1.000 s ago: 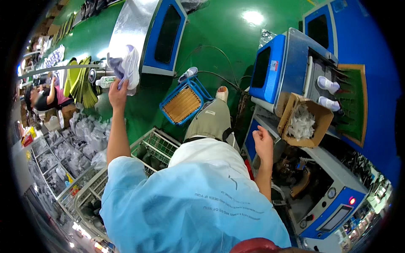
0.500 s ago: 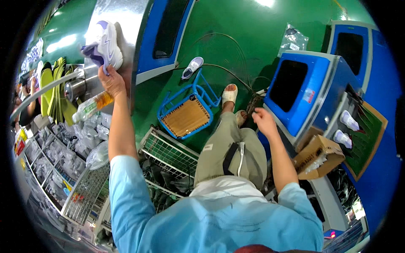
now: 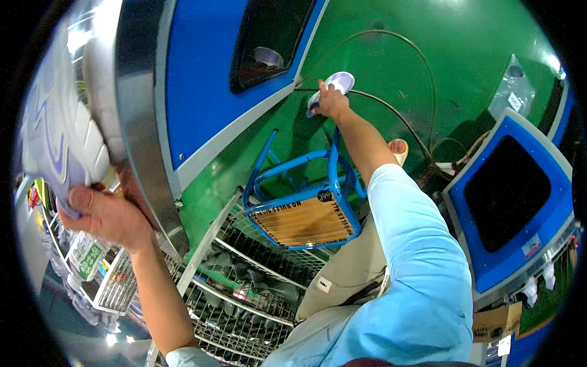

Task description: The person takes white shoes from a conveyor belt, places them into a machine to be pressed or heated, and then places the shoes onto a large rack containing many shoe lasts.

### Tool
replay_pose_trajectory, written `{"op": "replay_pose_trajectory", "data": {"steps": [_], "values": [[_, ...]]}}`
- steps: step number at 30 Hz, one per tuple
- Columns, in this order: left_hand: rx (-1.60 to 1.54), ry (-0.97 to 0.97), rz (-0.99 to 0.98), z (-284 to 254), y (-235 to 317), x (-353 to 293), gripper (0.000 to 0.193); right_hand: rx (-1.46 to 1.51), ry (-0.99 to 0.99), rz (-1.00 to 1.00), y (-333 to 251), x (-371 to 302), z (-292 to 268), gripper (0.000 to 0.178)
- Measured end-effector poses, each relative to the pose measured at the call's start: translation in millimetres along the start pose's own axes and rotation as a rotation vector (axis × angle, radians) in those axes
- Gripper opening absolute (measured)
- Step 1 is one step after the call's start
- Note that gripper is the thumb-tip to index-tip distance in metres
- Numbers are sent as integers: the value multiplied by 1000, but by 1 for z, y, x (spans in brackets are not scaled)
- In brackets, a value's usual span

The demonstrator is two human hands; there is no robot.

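Note:
At the far left, my left hand (image 3: 116,220) is closed on the heel end of a white and purple sneaker (image 3: 82,137), thumb on the near side. The sneaker stands tilted up beside the metal edge of a blue machine, its sole toward the right. My right arm reaches forward past the blue chair. At its end my right hand (image 3: 332,102) has its fingers around a second white and purple sneaker (image 3: 342,79), beyond the chair's back. The hand hides the middle of that shoe, and I cannot tell whether it is lifted off what is beneath it.
A blue-framed chair (image 3: 299,220) with a wood-look seat stands before me. Wire baskets (image 3: 244,300) of dark items lie at lower left. Blue machines with dark windows (image 3: 205,73) flank me, one at right (image 3: 507,196). A hose (image 3: 400,113) crosses the green floor near a plastic bag (image 3: 512,92).
My right hand has gone from beside my right knee to the sneaker beyond the chair and closed on it. My left hand still holds its sneaker. The whole view has shifted.

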State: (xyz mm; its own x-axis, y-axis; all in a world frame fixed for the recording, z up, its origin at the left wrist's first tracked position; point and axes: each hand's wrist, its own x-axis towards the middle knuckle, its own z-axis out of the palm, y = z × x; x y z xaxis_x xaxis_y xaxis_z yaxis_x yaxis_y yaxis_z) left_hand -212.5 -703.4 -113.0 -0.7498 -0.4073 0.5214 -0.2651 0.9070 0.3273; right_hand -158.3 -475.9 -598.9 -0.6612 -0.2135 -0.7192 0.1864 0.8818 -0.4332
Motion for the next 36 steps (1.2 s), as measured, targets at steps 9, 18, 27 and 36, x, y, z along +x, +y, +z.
{"op": "replay_pose_trajectory", "data": {"steps": [9,18,27,36], "values": [[-56,70,175,35,21,8,66,314,750,-141,92,5,-35,19],[48,135,370,57,-40,24,41,582,960,62,65,-325,-191,26],[72,-257,110,14,3,29,56,846,1022,311,93,-728,-259,45],[-1079,-1591,46,-256,263,-99,39,1191,882,436,84,-935,-255,29]]}}
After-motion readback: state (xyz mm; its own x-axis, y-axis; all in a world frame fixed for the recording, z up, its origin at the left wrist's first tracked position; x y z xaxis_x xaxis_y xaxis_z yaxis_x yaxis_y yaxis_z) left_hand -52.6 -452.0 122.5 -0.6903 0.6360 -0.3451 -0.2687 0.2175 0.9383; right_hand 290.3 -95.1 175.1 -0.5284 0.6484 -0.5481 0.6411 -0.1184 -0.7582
